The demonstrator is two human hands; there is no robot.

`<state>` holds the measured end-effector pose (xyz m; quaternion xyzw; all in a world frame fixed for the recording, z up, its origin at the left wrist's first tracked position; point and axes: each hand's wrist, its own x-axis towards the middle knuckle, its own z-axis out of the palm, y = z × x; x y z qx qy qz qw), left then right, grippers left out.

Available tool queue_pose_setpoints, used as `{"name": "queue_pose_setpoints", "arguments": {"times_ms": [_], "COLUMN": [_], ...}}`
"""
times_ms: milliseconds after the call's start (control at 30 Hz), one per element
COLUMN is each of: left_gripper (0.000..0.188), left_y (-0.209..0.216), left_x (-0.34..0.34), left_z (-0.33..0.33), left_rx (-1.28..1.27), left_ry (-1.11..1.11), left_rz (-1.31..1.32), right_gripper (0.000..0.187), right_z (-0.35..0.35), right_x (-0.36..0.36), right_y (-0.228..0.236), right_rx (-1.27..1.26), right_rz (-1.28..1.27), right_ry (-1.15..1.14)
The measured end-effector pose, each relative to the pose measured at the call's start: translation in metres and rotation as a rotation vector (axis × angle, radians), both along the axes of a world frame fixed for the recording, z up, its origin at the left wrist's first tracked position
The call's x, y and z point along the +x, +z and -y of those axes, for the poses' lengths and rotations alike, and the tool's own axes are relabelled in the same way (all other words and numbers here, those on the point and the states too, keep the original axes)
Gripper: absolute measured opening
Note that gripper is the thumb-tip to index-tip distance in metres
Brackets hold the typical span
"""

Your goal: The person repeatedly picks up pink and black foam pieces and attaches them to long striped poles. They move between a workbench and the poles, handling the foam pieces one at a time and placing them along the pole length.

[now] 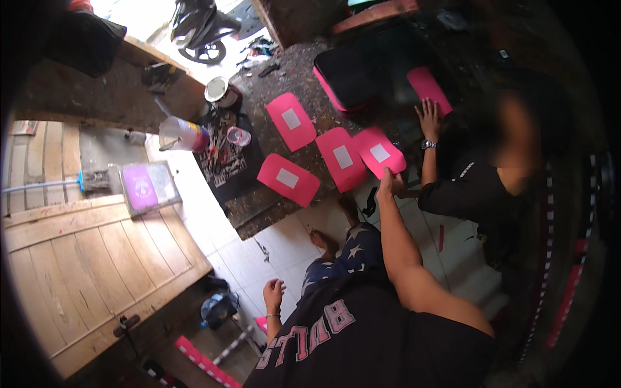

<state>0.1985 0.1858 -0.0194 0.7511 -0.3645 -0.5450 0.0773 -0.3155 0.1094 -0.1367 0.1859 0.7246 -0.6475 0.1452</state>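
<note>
My right hand [387, 182] pinches the near edge of a flat pink panel [369, 140] that bears a white rectangle, at the near right edge of the worktable. That panel partly overlaps a second pink panel [336, 170] on its left. Two more pink panels with white rectangles, one at the far left [284, 113] and one at the near left [275, 171], lie on the paint-stained table [252, 216]. My left hand [273, 294] hangs low beside my body, away from the table, its fingers loosely bent and nothing visible in them.
On the right a co-worker's hand [428, 118] rests by another pink piece [428, 87]. A black and pink case [349, 77] stands at the back. An open can [222, 92], a plastic bucket [181, 134] and a small cup [239, 136] crowd the left end, near a wooden door [110, 271].
</note>
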Motion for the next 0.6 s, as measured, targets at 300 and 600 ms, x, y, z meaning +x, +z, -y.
{"name": "queue_pose_setpoints", "arguments": {"times_ms": [300, 600], "left_gripper": [0.044, 0.025], "left_y": [0.055, 0.070], "left_x": [-0.120, -0.077], "left_z": [0.167, 0.179], "left_rx": [-0.802, 0.036], "left_ry": [-0.621, -0.339], "left_rz": [-0.380, -1.049], "right_gripper": [0.026, 0.018], "right_z": [0.017, 0.027], "right_x": [0.118, 0.158], "right_y": [0.237, 0.256], "right_rx": [0.022, -0.277], "right_rz": [-0.475, -0.135], "right_ry": [1.614, 1.443]}}
